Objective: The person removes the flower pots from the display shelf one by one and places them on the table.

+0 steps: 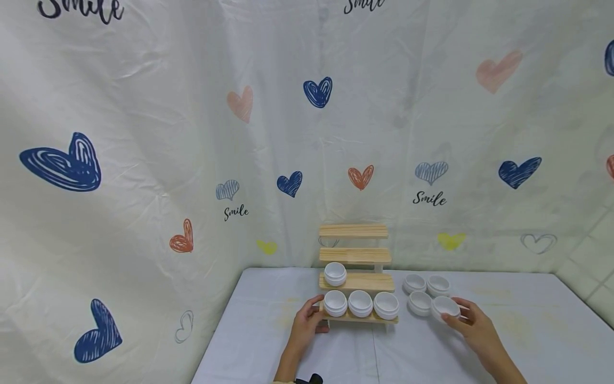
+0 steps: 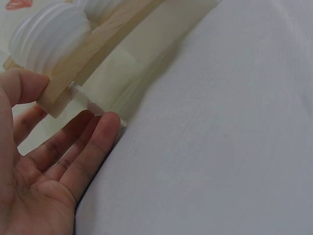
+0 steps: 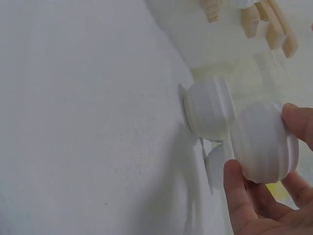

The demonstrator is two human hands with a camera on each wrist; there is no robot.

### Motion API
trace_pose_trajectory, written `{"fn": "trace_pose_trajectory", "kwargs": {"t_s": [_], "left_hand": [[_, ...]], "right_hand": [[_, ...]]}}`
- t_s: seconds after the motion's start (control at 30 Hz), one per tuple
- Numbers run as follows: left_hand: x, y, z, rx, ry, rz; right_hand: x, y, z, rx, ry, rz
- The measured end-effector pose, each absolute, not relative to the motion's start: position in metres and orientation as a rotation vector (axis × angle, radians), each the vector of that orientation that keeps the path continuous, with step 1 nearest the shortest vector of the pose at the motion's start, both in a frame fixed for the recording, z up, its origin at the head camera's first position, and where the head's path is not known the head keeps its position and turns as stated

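A small white ribbed bowl (image 1: pixel 445 306) is held in my right hand (image 1: pixel 476 326), thumb on one side and fingers on the other. In the right wrist view the held bowl (image 3: pixel 261 142) is tilted, off the table beside another white bowl (image 3: pixel 208 110). My left hand (image 1: pixel 302 326) grips the left end of the lowest board of a tiered wooden stand (image 1: pixel 355 256). The left wrist view shows the thumb on the board's end (image 2: pixel 61 93), with fingers below by a clear leg. Three white bowls (image 1: pixel 360 303) line that lowest board; one bowl (image 1: pixel 334 274) sits on the board above.
Three more white bowls (image 1: pixel 420 303) stand grouped on the white-covered table (image 1: pixel 537 330), right of the stand. The two upper boards (image 1: pixel 353 231) carry no bowls. Behind the table hangs a white curtain (image 1: pixel 384 128) printed with hearts.
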State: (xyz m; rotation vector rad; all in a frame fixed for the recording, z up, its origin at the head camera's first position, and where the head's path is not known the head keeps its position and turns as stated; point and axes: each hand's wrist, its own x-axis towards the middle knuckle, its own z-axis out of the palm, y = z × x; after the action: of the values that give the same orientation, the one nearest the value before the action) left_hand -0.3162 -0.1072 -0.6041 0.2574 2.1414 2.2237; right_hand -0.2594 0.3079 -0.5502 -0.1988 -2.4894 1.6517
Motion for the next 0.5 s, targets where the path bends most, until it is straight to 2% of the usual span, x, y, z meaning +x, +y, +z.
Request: {"fn": "trace_pose_trajectory", "kwargs": {"t_s": [0.5], "left_hand": [[-0.316,-0.107,-0.603,0.266,2.143,2.224]], "right_hand": [[-0.272,0.326,-0.558,-0.244,-2.597,1.617]]}}
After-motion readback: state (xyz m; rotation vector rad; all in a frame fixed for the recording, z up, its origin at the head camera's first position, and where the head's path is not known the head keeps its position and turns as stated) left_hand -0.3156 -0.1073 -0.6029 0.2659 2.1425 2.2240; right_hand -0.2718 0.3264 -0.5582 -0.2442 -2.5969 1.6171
